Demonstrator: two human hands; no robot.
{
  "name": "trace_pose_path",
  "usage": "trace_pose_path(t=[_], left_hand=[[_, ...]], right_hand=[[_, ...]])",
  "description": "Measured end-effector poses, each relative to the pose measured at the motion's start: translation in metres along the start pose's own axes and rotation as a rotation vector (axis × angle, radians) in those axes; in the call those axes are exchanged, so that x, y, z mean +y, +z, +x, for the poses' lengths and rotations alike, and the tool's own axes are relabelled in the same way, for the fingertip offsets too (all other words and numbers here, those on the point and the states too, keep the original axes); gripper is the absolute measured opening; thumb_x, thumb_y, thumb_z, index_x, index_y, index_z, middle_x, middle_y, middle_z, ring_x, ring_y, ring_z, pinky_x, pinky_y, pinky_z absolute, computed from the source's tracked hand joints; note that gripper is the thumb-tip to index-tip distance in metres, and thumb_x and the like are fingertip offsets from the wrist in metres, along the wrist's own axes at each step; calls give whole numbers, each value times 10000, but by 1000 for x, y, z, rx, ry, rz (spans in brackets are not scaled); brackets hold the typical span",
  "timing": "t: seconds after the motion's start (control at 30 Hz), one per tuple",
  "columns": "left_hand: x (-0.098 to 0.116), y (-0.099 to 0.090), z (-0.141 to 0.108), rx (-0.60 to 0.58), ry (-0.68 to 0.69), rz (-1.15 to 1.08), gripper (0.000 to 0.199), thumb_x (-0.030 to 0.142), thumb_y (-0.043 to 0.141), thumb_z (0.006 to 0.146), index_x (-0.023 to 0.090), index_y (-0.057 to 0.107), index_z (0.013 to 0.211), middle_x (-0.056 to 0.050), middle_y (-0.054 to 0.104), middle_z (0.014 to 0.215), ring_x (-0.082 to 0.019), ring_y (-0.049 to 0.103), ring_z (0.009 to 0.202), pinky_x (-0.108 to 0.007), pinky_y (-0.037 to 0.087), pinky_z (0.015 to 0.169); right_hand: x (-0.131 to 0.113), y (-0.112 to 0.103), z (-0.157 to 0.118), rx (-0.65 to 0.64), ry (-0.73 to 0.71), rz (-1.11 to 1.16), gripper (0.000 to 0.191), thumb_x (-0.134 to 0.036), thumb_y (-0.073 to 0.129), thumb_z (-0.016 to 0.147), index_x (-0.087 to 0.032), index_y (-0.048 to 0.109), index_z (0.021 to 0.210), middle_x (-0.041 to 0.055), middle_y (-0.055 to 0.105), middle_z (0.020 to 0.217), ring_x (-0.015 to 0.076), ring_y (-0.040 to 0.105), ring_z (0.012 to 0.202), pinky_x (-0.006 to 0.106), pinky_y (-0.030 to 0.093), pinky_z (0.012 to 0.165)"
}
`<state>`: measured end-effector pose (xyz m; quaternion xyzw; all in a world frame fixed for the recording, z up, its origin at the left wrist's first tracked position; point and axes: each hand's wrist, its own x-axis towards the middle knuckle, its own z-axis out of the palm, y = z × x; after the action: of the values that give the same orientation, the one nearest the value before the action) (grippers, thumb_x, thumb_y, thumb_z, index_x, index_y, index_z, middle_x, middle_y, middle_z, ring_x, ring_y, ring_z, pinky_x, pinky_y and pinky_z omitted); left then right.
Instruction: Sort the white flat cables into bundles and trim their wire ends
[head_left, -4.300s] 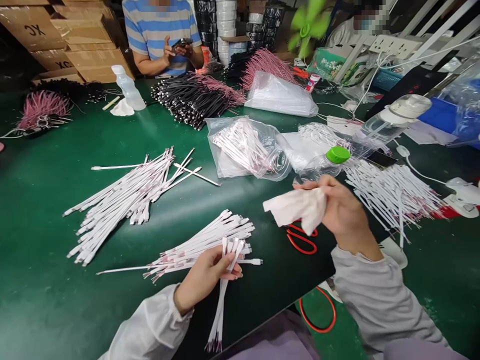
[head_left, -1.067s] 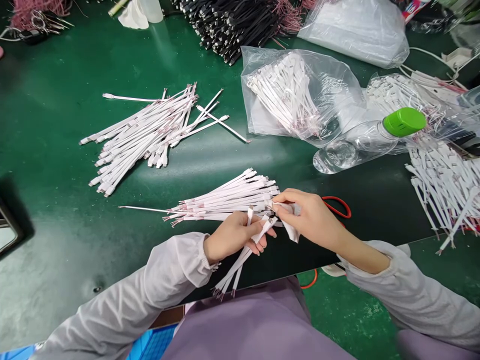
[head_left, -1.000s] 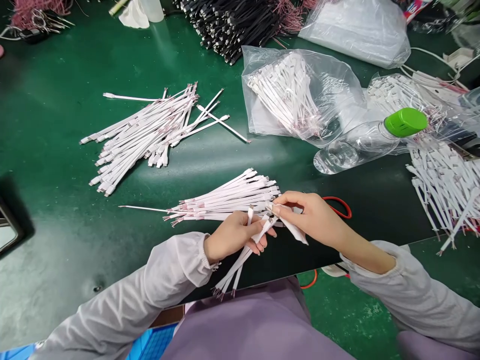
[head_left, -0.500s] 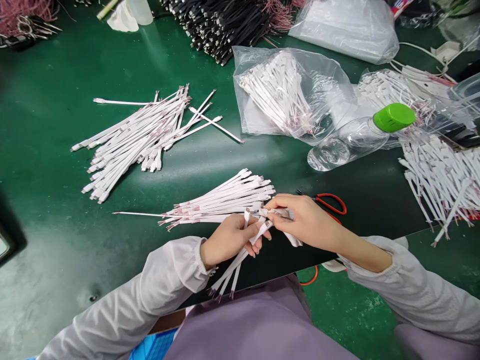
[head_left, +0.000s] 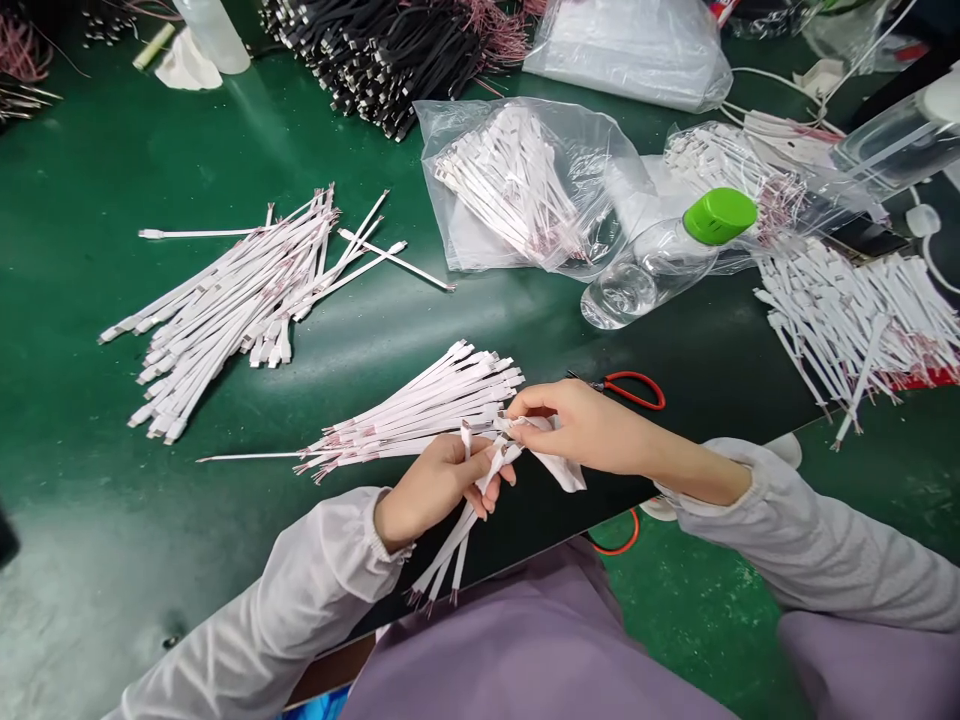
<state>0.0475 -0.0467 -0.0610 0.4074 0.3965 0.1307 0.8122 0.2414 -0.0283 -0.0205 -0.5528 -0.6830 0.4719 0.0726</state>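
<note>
My left hand (head_left: 439,482) is closed around a few short white USB cables (head_left: 448,560). Their metal plugs point up past my fingers and their stripped pink wire ends hang down at the bench edge. Thumb and fingers of my right hand (head_left: 589,428) pinch a white cloth (head_left: 561,470) against the plug end of one of these cables. Where the fingertips meet, cloth and plug partly hide each other. Just behind both hands lies a fanned pile of white cables (head_left: 420,400), plugs to the right, wire ends to the left.
A larger cable pile (head_left: 232,310) lies at the left. Red-handled pliers (head_left: 634,390) rest beyond my right hand. Behind are a clear bag of cables (head_left: 517,185), a green-capped bottle (head_left: 637,270) and black cables (head_left: 375,60). More white cables (head_left: 862,320) lie at the right.
The view has shifted, so the things on the bench appear further left. Both hands keep their hold on the cables and cloth, with little visible change between them.
</note>
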Motion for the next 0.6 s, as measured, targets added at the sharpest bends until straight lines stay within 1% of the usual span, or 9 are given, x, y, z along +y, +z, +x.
trace_pose_path(t=[0.17,0.37,0.5,0.6], left_hand=[[2,1,-1,12,-12,14,434,554,638,756,121,638,737,5,541,522,-101,527,478,-205,447,466],[2,3,-1,21,-13,35,439,555,637,755,116,636,738,2,540,529,-102,532,482,-212,455,476],[1,3,-2,24,-10,50,439,552,625,768,114,636,744,0,544,534,-105,538,486,-216,460,486],[0,2,-1,23,0,55,447,559,627,766,112,637,749,1,543,538,-105,539,490,-217,462,490]], right_hand=[[2,1,1,15,-36,50,182,-315,581,783,-162,664,731,-21,540,628,105,418,595,243,285,551],[2,1,2,13,-32,34,141,-260,568,768,-164,636,691,-50,434,537,85,331,523,238,253,517],[2,2,2,-3,-31,62,152,-293,581,769,-168,630,698,-32,490,592,96,376,562,235,272,524],[3,3,2,5,-34,53,147,-278,573,770,-168,625,688,-38,463,563,91,356,542,233,262,517]])
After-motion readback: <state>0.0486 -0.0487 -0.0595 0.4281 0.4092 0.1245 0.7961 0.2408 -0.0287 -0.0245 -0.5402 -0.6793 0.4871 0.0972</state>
